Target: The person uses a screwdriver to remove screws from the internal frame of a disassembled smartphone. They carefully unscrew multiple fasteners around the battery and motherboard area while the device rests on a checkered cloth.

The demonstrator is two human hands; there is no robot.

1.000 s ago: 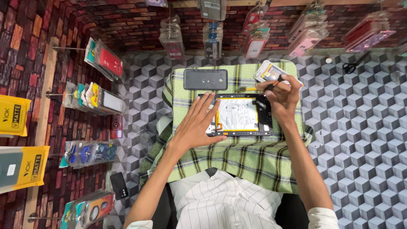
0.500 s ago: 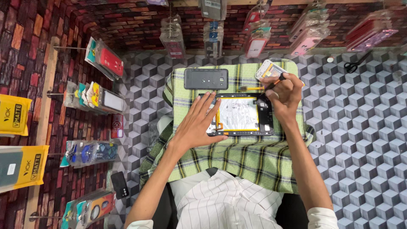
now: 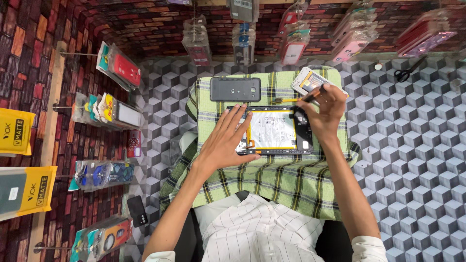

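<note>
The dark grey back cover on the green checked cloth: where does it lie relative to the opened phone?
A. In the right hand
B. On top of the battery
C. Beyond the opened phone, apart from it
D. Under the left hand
C: the dark grey back cover lies on the checked cloth beyond the opened phone, with a strip of cloth between them, and neither hand touches it.

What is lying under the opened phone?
The opened phone lies on a green checked cloth. The left hand covers its left end; what lies beneath the cloth is hidden.
</note>
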